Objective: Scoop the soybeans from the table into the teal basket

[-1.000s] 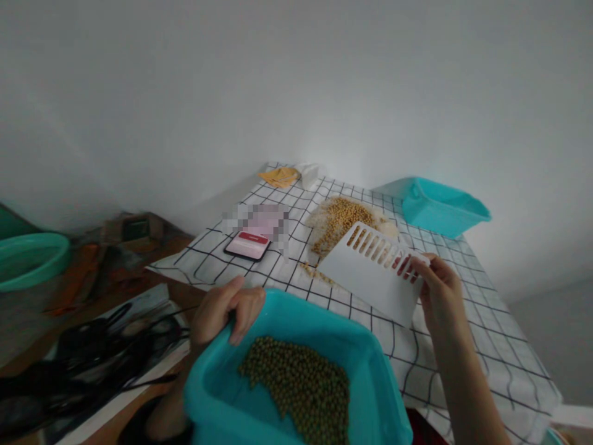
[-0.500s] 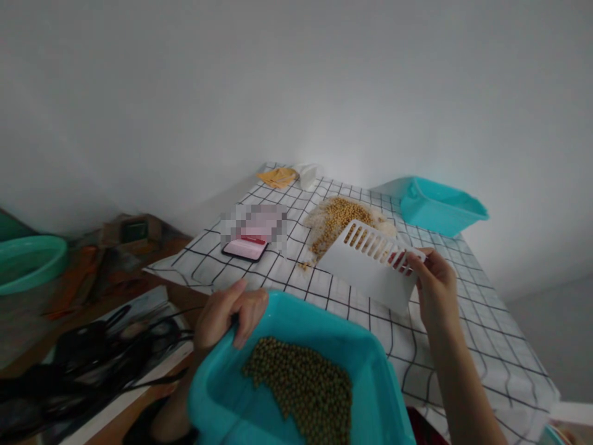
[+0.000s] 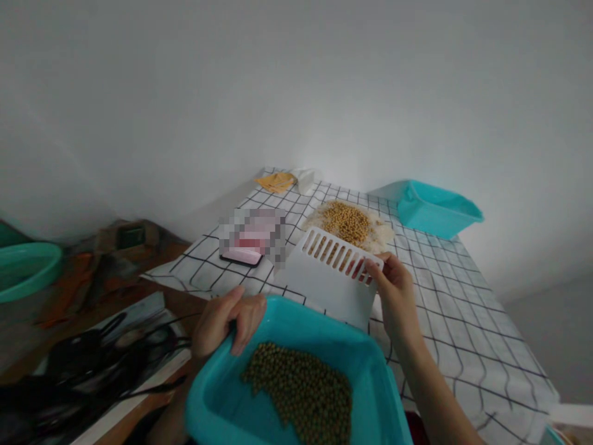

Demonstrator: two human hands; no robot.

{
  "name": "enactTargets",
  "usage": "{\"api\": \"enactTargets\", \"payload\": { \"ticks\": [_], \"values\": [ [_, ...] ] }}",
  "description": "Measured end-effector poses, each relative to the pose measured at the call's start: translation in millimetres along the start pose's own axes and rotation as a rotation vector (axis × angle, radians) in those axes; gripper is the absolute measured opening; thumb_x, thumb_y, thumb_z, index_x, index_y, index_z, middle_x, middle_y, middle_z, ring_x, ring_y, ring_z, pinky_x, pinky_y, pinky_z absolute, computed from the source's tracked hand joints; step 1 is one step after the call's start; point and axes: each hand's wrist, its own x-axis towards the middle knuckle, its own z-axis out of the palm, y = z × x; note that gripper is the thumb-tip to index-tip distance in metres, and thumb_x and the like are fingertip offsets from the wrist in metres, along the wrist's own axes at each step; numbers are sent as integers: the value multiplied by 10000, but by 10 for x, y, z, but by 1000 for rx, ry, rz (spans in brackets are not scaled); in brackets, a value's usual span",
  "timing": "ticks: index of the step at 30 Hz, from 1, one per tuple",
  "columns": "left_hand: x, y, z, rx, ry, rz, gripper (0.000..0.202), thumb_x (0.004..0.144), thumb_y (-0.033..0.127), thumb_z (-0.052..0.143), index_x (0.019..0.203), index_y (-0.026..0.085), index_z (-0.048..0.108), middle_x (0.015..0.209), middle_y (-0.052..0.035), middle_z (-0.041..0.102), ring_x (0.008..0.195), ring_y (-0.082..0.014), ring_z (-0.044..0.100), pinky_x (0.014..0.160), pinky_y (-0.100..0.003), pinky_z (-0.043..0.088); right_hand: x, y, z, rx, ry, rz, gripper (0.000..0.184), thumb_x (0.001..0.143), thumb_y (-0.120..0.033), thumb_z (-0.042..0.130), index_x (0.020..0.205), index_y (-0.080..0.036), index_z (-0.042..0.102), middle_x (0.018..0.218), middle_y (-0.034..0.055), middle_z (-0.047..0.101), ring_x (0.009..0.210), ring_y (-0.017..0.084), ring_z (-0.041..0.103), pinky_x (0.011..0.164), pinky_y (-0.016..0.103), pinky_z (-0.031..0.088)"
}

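My left hand (image 3: 231, 321) grips the far-left rim of a turquoise plastic basin (image 3: 319, 322), fingers wrapped over its edge. Small greenish-brown beans (image 3: 306, 389) lie in a heap on the basin's bottom. With thumb and fingers, my right hand (image 3: 393, 284) pinches the right end of a white plastic panel (image 3: 324, 284) that has a row of slots along its upper edge. The panel is tilted just beyond the basin's far rim. Behind it, a pile of yellow soybeans (image 3: 347, 221) lies on a pale, crumpled sheet, partly seen through the slots.
A second turquoise basin (image 3: 435, 210) stands at the table's back right. A phone (image 3: 245, 253), partly blurred out, lies on the checked tablecloth (image 3: 463, 303), with a yellow cloth-like item (image 3: 277, 182) behind it. Left of the table are black cables (image 3: 88, 358) and a green tub (image 3: 30, 269).
My right hand has moved left with the white slotted panel, which now stands closer to the basin's far rim. My left hand keeps its hold on the basin.
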Motion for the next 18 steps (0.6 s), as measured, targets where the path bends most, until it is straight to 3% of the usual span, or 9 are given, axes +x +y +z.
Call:
{"api": "enactTargets", "payload": {
  "ticks": [9, 18],
  "values": [
    [38, -6, 56, -6, 9, 63, 690, 1081, 318, 222, 433, 198, 428, 351, 4, 446, 387, -135, 407, 620, -351, 375, 173, 9, -319, -72, 193, -109, 231, 831, -393, 742, 776, -206, 617, 722, 15, 714, 617, 156, 607, 584, 275, 436],
    [20, -23, 31, -28, 36, 12, 690, 1081, 299, 227, 433, 199, 442, 375, 8, 453, 404, -137, 417, 643, -352, 379, 244, -115, -570, -9, 315, -265, 237, 799, -351, 779, 744, -184, 620, 718, 8, 691, 638, 150, 609, 609, 271, 414]
  ]
}}
